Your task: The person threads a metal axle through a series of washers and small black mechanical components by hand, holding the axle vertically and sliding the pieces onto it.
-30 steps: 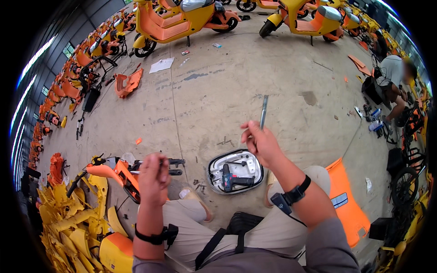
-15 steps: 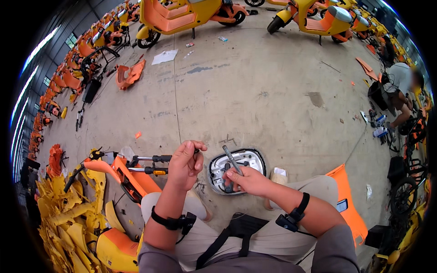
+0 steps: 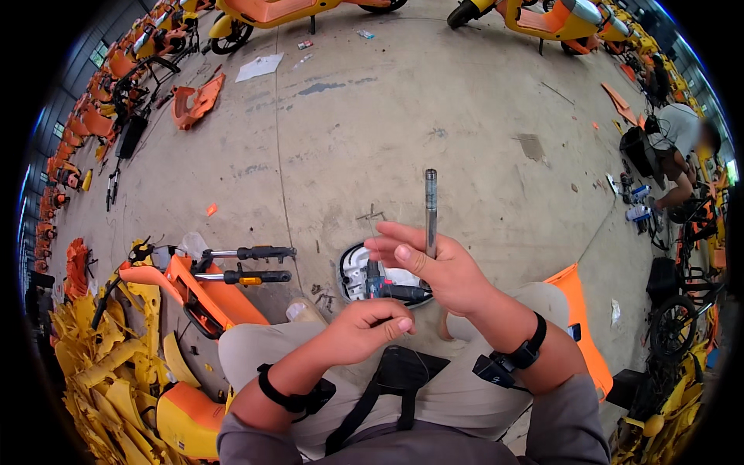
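My right hand (image 3: 457,271) holds a slim grey metal rod (image 3: 431,203) that points up and away, its darker end uppermost. The fingers of that hand stretch to the left, with the rod held near the thumb. Lower and to the left, over my lap, my left hand (image 3: 368,332) is closed with its thumb pressed to the bent fingers; whatever is in it is hidden. On the floor between my feet lies a white, black-rimmed shell (image 3: 349,267). A dark power drill (image 3: 377,283) rests in it, partly covered by my right hand.
Left of me are an orange scooter part (image 3: 225,298) with two fork legs (image 3: 260,277) and a heap of yellow panels (image 3: 105,372). An orange panel (image 3: 585,333) lies by my right knee. Scooters (image 3: 535,23) stand far ahead; a person (image 3: 678,147) crouches at right.
My right hand has risen from over the shell, tilting the rod more upright. My left hand has come down and right, toward my lap. The view has shifted slightly.
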Demonstrator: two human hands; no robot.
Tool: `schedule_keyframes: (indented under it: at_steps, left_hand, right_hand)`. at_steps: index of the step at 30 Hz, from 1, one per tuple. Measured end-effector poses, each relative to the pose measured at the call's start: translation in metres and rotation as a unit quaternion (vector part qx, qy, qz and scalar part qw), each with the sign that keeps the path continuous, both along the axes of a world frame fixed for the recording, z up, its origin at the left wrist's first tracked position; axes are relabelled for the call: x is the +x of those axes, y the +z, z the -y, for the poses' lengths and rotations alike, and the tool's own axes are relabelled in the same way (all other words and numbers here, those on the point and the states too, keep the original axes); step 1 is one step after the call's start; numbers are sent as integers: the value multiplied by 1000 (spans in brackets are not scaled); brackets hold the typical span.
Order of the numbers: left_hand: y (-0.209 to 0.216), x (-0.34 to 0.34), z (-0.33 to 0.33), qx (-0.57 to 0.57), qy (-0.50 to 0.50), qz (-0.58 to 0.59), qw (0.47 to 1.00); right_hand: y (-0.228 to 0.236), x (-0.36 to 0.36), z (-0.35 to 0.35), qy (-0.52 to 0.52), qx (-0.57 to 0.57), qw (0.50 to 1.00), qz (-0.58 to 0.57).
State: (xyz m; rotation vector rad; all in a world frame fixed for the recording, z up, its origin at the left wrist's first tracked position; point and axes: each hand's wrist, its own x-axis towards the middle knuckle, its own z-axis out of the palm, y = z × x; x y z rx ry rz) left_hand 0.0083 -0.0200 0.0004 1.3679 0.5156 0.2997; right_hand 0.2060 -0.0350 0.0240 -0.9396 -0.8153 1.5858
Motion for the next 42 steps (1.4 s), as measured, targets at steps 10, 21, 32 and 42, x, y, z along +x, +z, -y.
schedule_keyframes:
  at_steps: [10, 21, 32, 42]
  left_hand:
    - [-8, 8, 3, -6, -31, -58, 998]
    - [19, -2, -10, 279, 181, -59, 941]
    - [27, -4, -7, 337, 214, -67, 915]
    - [15, 0, -15, 438, 212, -72, 871]
  right_hand:
    - [5, 5, 4, -23, -63, 998, 11]
    - [21, 30, 17, 34, 43, 968, 245]
    - [15, 21, 18, 69, 114, 920, 370]
    - [0, 11, 16, 42, 191, 853, 483]
